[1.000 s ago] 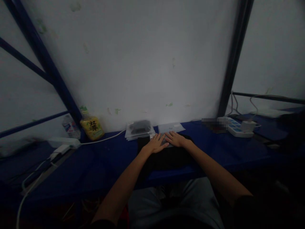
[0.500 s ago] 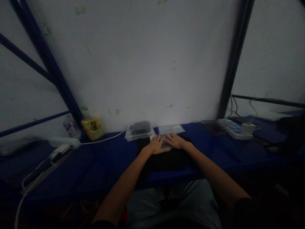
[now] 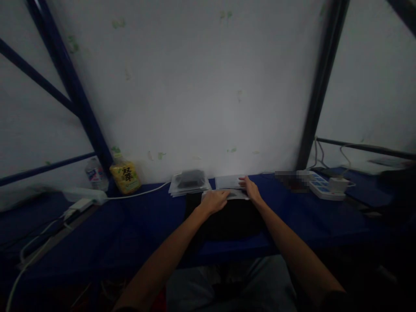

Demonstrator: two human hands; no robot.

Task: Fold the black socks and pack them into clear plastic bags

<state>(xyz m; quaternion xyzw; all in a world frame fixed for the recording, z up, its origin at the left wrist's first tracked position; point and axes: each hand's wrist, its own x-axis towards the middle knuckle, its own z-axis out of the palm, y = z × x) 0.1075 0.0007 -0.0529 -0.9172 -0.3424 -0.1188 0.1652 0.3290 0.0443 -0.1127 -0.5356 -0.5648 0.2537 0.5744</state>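
Clear plastic sleeve (image 3: 227, 195) lies on the black cloth (image 3: 232, 221), long axis side to side. Your left hand (image 3: 212, 201) rests flat, unclenched, on its left end; your right hand (image 3: 251, 190) touches its right end, grip unclear.

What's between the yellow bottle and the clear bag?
In the head view, a thin white cable lies on the dark blue tabletop between the yellow plastic bottle and the clear plastic bag.
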